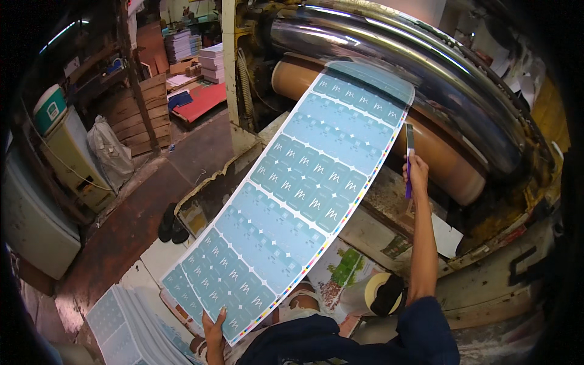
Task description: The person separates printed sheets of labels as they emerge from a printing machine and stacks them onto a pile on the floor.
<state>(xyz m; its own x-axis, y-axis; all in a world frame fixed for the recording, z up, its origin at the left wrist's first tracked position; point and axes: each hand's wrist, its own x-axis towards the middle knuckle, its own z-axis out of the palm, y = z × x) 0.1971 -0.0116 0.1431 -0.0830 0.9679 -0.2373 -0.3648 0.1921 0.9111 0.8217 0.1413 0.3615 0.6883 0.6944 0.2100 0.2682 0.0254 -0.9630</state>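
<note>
A long blue-green printed sheet [274,207] slopes from the rollers down toward me, with rows of small panels and a strip of colour marks along its right edge. My left hand [214,331] grips its near end, thumb on top and fingers hidden underneath. The sheet's far end curves up against a shiny steel roller [365,45], above a brown roller [447,161]. Beside the sheet's right edge, my right hand [415,175] is closed round a utility knife [409,143] with a purple handle and a grey upper part pointing up. Its tip is close to the brown roller.
A stack of similar printed sheets [115,328] lies at lower left. A roll of tape [378,293] with a black thing on it is near my right elbow. Black sandals [174,224] lie on the floor. Paper stacks [212,61] and a red board [204,100] are farther back.
</note>
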